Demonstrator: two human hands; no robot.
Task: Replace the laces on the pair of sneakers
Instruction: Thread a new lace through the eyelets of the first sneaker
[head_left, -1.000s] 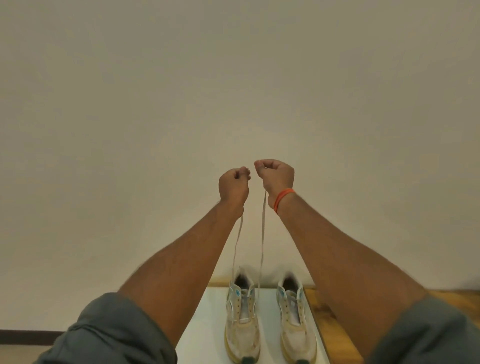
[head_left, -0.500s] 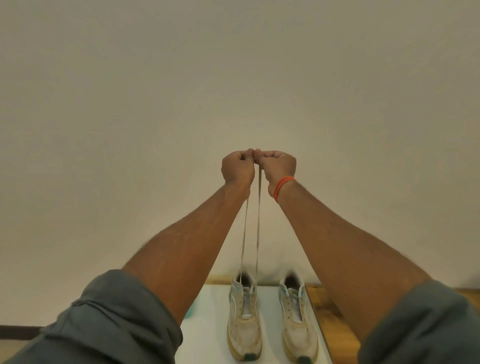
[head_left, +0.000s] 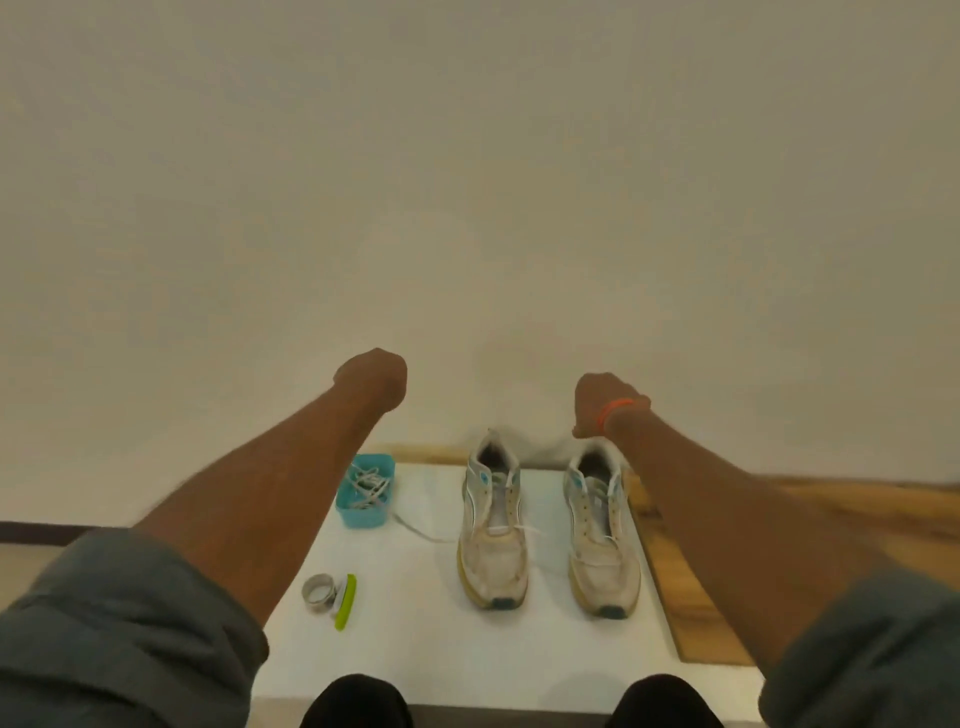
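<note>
Above sneakers (head_left: 493, 525) | left hand (head_left: 373, 378) fisted | right hand (head_left: 597, 402) fisted, apart

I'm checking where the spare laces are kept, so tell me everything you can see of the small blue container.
The small blue container is a squarish, open-topped tub that looks like plastic, teal-blue. It stands upright on the white tabletop, left of the sneakers and partly behind the left forearm. A tangle of white laces lies inside it, and one lace trails on the tabletop beside it. Neither hand touches it.

Left hand (head_left: 373, 378) fisted, right hand (head_left: 597, 402) fisted, arms outstretched, apart
</note>
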